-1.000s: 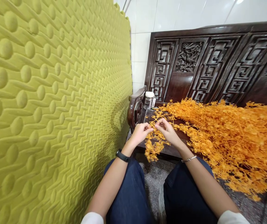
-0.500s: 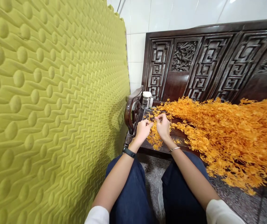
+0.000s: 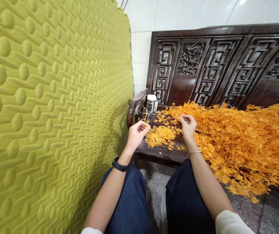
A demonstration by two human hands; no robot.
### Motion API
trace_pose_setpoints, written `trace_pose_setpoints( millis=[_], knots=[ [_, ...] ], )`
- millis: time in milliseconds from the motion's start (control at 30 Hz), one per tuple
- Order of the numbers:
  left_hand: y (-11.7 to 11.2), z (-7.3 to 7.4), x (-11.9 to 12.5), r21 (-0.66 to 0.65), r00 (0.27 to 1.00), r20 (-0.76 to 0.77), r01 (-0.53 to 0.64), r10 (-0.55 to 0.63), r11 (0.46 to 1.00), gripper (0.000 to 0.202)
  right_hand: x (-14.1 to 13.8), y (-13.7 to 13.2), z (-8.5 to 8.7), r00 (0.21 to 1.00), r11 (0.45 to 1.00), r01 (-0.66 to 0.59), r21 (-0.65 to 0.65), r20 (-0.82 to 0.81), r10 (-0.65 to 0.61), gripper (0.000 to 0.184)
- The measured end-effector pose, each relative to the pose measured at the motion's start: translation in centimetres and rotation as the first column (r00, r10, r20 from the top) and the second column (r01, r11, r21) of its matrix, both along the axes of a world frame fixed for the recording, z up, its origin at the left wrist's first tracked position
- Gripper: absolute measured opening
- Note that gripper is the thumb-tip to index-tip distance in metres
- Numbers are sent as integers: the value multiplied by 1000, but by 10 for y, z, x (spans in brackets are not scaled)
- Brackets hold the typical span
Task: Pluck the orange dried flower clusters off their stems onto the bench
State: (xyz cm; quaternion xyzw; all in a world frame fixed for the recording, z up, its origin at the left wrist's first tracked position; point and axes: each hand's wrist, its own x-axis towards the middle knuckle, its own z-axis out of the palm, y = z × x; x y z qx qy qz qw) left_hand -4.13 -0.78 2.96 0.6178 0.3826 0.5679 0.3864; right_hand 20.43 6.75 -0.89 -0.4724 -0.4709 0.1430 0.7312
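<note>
Left hand (image 3: 136, 134) pinches a thin stem (image 3: 147, 114) over the bench (image 3: 151, 150), near the jar (image 3: 150, 104). Right hand (image 3: 188, 128) is narrowed by the orange bunch (image 3: 246, 143); can't tell if it's holding anything. Stem looks light, bendy (plastic, I'd guess), probably fragile at the tips: grip mid-length.

The left forearm (image 3: 107, 196) and right forearm (image 3: 211, 183) extend forward from the lower edge of the view, converging toward hands held well apart. The left hand (image 3: 136, 133) angles inward, thumb and index finger drawn together in a pinch. The right hand (image 3: 188, 127) has its fingers curled, the thumb close to the index fingertip (whether the two meet is unclear). The left wrist (image 3: 127, 153) appears nearly straight.
</note>
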Motion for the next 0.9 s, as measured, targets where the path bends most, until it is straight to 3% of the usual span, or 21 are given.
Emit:
trace_pose_setpoints(
  millis=[100, 233, 300, 333, 367, 433, 467, 500, 533, 567, 633, 767, 900],
  knots=[
    [3, -2, -1, 7, 1000, -19, -21, 21, 1000, 16, 3, 0, -2, 986, 991, -60, -117, 147, 77, 33],
    [6, -4, -4, 3, 999, -36, -29, 29, 1000, 14, 2, -5, -5, 941, 903, -104, -416, 253, 225, 41],
    [8, -5, -4, 1, 999, -40, -25, 25, 1000, 14, -6, -13, 0, 909, 870, -208, -446, 241, 341, 37],
    [8, -6, -4, 5, 999, -44, -27, 27, 1000, 14, -11, -19, 5, 861, 831, -317, -458, 228, 454, 35],
    [9, -7, -4, 11, 998, -47, -30, 31, 999, 13, -17, -26, 9, 776, 753, -449, -481, 209, 595, 34],
    [11, -8, -5, 22, 998, -50, -41, 42, 999, 12, -28, -40, 19, 509, 501, -664, -556, 155, 847, 38],
    [12, -9, -5, 26, 998, -46, -52, 53, 998, 12, -33, -46, 23, 377, 374, -714, -591, 126, 918, 40],
    [14, -9, -6, 29, 997, -37, -63, 64, 998, 12, -37, -51, 26, 285, 285, -733, -618, 102, 953, 41],
    [15, -10, -7, 30, 997, -26, -74, 74, 997, 12, -41, -55, 27, 246, 243, -734, -634, 85, 965, 39],
    [17, -11, -8, 30, 996, -12, -87, 87, 996, 13, -44, -57, 27, 255, 242, -728, -641, 74, 964, 36],
    [20, -13, -10, 20, 992, 4, -125, 125, 992, 14, -48, -59, 26, 345, 308, -713, -630, 67, 936, 29],
    [21, -17, -11, -81, 971, -75, -231, 225, 970, 28, -52, -57, 24, 550, 492, -703, -513, 45, 834, 27],
    [14, -16, -9, -171, 942, -218, -293, 254, 941, 41, -51, -54, 25, 744, 710, -652, -267, -45, 667, 26]
  ],
)
